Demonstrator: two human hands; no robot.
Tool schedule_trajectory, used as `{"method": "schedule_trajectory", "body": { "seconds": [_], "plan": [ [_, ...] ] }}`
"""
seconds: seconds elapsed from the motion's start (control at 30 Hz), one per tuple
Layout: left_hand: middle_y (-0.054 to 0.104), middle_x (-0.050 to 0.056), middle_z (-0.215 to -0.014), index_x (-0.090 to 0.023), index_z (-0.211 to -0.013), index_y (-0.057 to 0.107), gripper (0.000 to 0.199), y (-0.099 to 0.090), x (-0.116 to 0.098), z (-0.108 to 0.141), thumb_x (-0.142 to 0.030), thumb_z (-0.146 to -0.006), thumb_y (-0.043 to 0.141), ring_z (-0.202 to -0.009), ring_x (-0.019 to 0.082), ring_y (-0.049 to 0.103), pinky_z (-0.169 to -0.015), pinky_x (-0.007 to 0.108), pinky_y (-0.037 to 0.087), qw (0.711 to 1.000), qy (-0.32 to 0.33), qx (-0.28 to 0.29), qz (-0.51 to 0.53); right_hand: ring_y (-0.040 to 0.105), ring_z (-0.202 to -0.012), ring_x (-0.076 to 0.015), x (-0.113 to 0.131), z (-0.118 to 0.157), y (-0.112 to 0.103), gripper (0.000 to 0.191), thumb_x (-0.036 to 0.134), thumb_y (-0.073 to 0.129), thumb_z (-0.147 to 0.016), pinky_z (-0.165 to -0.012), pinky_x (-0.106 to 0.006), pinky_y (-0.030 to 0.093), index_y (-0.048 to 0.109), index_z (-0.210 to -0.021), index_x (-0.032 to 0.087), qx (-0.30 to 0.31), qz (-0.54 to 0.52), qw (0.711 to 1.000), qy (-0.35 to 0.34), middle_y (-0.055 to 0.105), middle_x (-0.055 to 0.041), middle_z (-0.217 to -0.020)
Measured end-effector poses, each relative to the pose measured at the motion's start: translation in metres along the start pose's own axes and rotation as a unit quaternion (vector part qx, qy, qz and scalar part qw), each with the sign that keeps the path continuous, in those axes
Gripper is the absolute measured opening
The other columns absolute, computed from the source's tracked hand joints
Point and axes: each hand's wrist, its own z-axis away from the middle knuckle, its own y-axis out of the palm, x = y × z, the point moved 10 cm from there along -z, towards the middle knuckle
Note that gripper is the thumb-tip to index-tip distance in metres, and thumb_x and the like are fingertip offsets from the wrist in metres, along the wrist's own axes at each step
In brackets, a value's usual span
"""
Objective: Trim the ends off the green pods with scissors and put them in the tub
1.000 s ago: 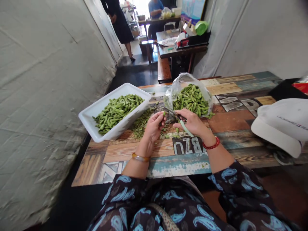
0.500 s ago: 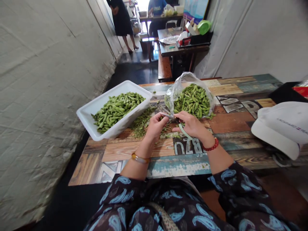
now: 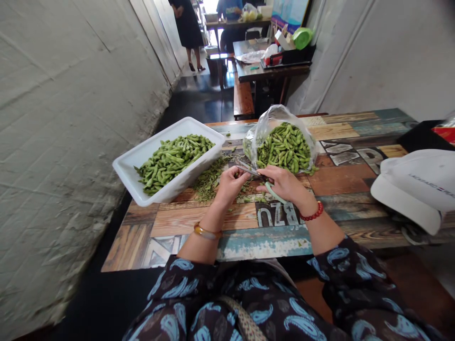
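Note:
My right hand (image 3: pixel 282 182) is closed round the pale green handles of a pair of scissors (image 3: pixel 251 171), whose blades point left. The blades reach my left hand (image 3: pixel 231 182), which is pinched at the fingertips; what it holds is too small to make out. Left of my hands, green pods (image 3: pixel 174 161) lie in a white plastic tub (image 3: pixel 142 201). Behind my right hand, a clear plastic bag (image 3: pixel 261 135) lies open with more pods (image 3: pixel 284 147) in it. Green trimmings (image 3: pixel 209 182) are scattered between the tub and the bag.
A white cap (image 3: pixel 414 187) lies at the right of the patterned table (image 3: pixel 192 222). Beyond stand a bench (image 3: pixel 243 97) and a second table (image 3: pixel 245 71) with a black tray. Two people are in the background, one standing, one at a far table. A wall runs along the left.
The scissor blades look slightly wider apart. My hands have barely moved. The standing person in the background has moved a little to the right.

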Motion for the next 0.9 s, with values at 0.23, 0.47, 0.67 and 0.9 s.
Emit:
{"method": "schedule_trajectory", "body": {
  "seconds": [0.23,0.47,0.67,0.9],
  "plan": [
    [0.046,-0.006,-0.059,-0.015,-0.072,0.061,0.02,0.0,0.002,0.001,-0.024,-0.066,0.077,-0.054,0.006,0.036,-0.052,0.02,0.026,0.996,-0.041,-0.011,0.084,0.067,-0.091,-0.0265,-0.006,-0.001,-0.005,0.037,0.037,0.074,-0.083,-0.082,-0.037,0.053,0.067,-0.114,0.019,-0.04,0.008,0.999,0.018,0.07,-0.0108,-0.098],
    [0.062,-0.003,-0.066,-0.017,-0.08,0.056,0.035,0.003,0.021,0.004,-0.027,-0.06,0.082,-0.051,0.005,0.047,-0.045,0.015,0.03,0.946,-0.153,-0.016,0.285,0.066,-0.09,-0.0265,-0.017,0.0,-0.02,0.045,0.044,0.071,-0.083,-0.083,-0.039,0.054,0.065,-0.118,0.016,-0.12,0.017,0.991,0.061,0.068,-0.0118,-0.101],
    [0.066,-0.001,-0.072,-0.013,-0.092,0.068,0.04,0.004,0.023,0.005,-0.024,-0.057,0.085,-0.054,0.003,0.051,-0.049,0.012,0.039,0.927,-0.17,-0.021,0.333,0.061,-0.075,-0.0194,-0.005,-0.001,-0.006,0.052,0.04,0.077,-0.079,-0.076,-0.035,0.054,0.062,-0.123,0.019,-0.066,-0.001,0.997,0.034,0.062,-0.0069,-0.098],
    [0.066,-0.001,-0.07,-0.013,-0.083,0.066,0.034,0.014,0.021,0.008,-0.028,-0.059,0.087,-0.053,0.003,0.049,-0.051,0.013,0.04,0.936,-0.158,0.012,0.315,0.059,-0.078,-0.0209,0.009,-0.002,-0.002,0.048,0.036,0.075,-0.082,-0.074,-0.035,0.053,0.059,-0.124,0.02,-0.051,0.007,0.999,-0.001,0.06,-0.0073,-0.098]
  ]
}}
